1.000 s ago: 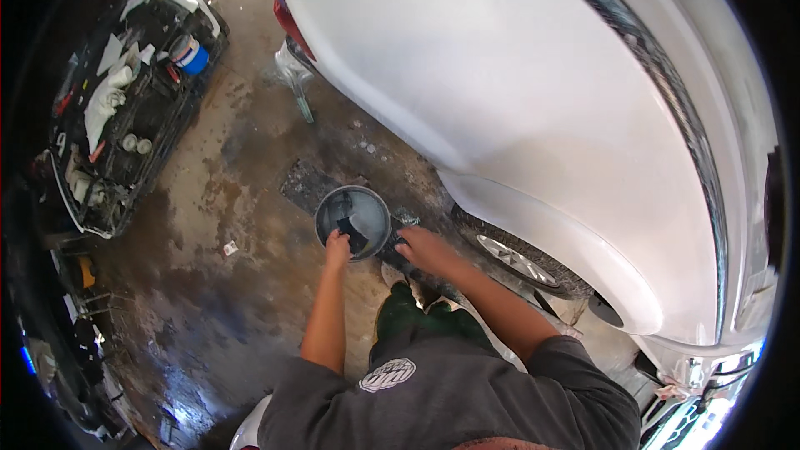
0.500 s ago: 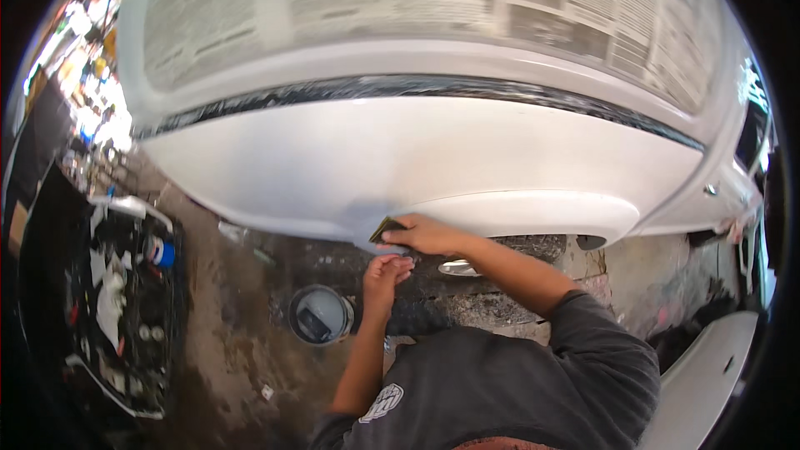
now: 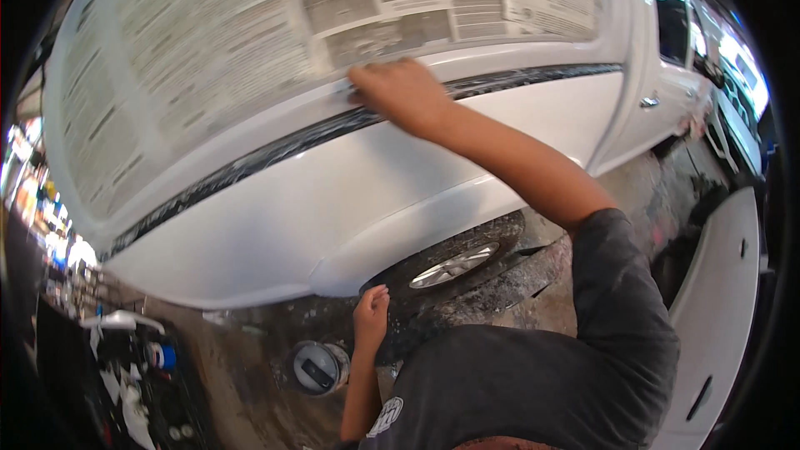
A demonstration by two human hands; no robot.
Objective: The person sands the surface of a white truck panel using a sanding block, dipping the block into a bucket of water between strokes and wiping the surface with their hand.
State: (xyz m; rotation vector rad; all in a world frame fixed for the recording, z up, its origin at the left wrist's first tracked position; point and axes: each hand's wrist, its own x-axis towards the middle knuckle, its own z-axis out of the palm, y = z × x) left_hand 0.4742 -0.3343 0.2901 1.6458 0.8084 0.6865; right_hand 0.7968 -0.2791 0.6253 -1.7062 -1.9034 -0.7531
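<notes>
My right hand (image 3: 402,97) is at the upper edge of a white vehicle side panel (image 3: 275,208), over a dark, scuffed strip (image 3: 258,148). Its fingers are bent down and closed; what lies under them is mostly hidden, with only a small dark patch showing by the fingertips. Lower down, my left hand (image 3: 372,317) hangs below the panel's bottom edge, near the tyre (image 3: 392,271). Its fingers are curled together, and I cannot make out anything in them. Printed paper (image 3: 217,33) covers the surface above the strip.
A bucket of greyish liquid (image 3: 340,358) with a dark block in it stands on the floor left of my left forearm. A dark, upturned part (image 3: 179,367) holding several items lies at the lower left. A loose white panel (image 3: 717,317) leans at the right.
My right hand has moved up from the panel's lower edge, where it held a dark and yellow sanding pad, to the upper strip. My left hand has dropped slightly. The view has turned right.
</notes>
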